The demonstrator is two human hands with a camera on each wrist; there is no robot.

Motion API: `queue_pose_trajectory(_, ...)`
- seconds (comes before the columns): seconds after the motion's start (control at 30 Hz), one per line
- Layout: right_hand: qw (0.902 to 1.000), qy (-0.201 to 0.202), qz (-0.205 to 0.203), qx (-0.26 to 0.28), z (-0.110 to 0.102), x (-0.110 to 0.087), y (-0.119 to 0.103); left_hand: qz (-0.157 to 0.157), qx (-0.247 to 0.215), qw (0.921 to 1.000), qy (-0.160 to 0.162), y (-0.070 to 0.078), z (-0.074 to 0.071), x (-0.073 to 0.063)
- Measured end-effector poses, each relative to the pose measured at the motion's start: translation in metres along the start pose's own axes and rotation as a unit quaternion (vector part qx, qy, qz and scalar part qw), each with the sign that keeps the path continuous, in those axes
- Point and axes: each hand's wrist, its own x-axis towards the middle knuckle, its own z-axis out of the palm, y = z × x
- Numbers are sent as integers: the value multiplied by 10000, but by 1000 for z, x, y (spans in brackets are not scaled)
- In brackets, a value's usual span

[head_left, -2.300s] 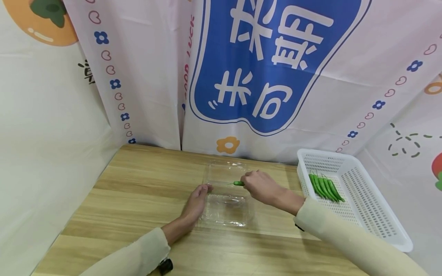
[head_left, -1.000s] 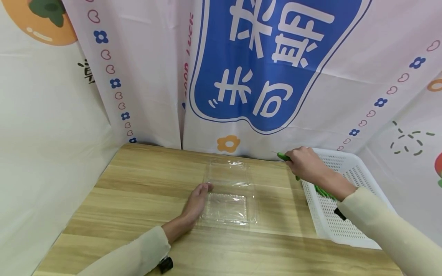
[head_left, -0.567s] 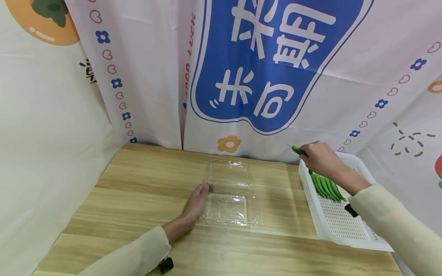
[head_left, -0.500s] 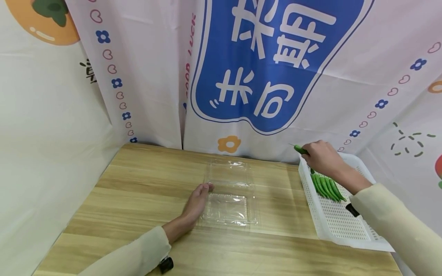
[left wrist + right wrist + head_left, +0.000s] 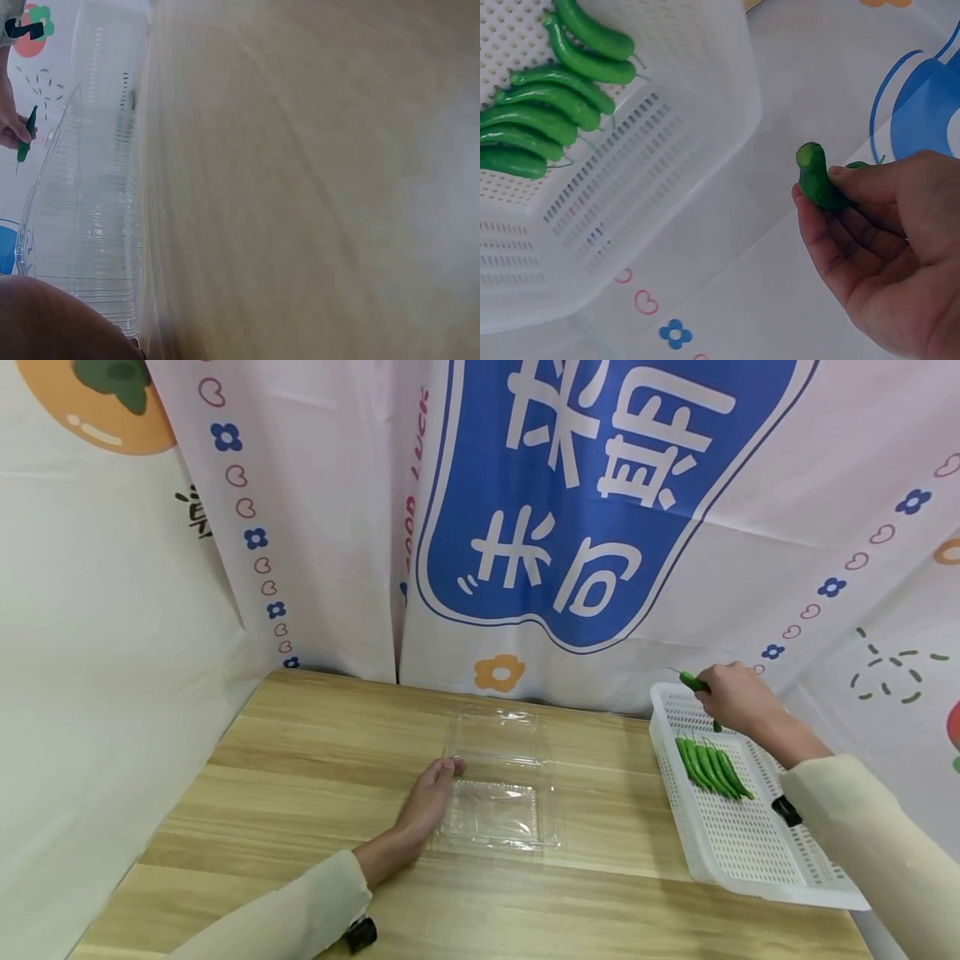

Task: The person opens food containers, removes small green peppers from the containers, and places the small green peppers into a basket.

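My right hand pinches a green chili pepper between thumb and fingers, raised over the far end of the white basket. Its thin stem points left in the head view. In the right wrist view the pepper looks bent, and the fingers cover its middle. My left hand touches the left side of a clear plastic clamshell box, its fingers mostly straight. The box lies spread open on the table, lid away from me; no pepper shows in it. Several green chili peppers lie side by side in the basket.
The white perforated basket stands at the right of the wooden table. A printed cloth hangs behind the table, and cloth covers the sides too.
My right hand has carried the chili pepper from over the clamshell box to the right, now over the basket's far end. The left hand has stayed at the box. The box still lies open.
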Motion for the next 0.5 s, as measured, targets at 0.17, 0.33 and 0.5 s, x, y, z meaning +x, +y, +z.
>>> queue_pose_trajectory(0.17,9999,54,131,-65,3,-1,21,23,-3,10000,-8,-1,0,2)
queue_pose_trajectory(0.33,9997,-21,228,-128,7,-3,41,26,-41,10000,-3,-2,0,3)
queue_pose_trajectory(0.5,9992,-69,353,-178,11,-7,59,11,-72,10000,-57,-2,0,2)
